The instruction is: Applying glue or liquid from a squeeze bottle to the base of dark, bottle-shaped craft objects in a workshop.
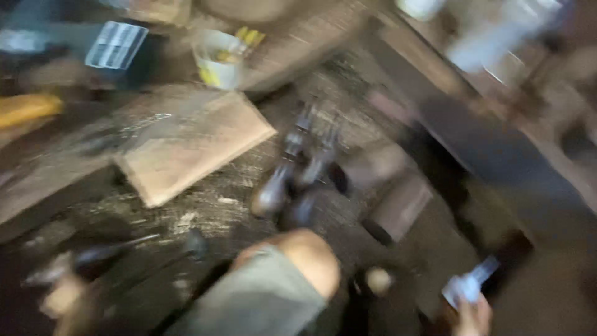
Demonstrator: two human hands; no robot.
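We are looking down through heavy blur at a dirty floor point(205, 205), so much of this is uncertain. At about five o'clock, our right hand point(474, 316) is grasping a small pale object point(465, 287), its grip clenched around the lower end so the top is sticking up toward one o'clock; what the object is we cannot tell. At about eight o'clock, our left hand point(62, 297) is sitting just beside a dark long-handled tool point(99, 254), which is lying flat and pointing toward three o'clock; whether that grip is closing on it we cannot tell. Our knee point(292, 261), half covered by greenish cloth, is filling six o'clock, which suggests we are crouching low to reach things.

Near the centre, two dark bottle-like shapes point(292, 174) are lying side by side. A flat wooden board point(193, 146) is lying at ten o'clock, and a pale bucket point(217, 59) is standing at eleven o'clock, well apart from both hands.
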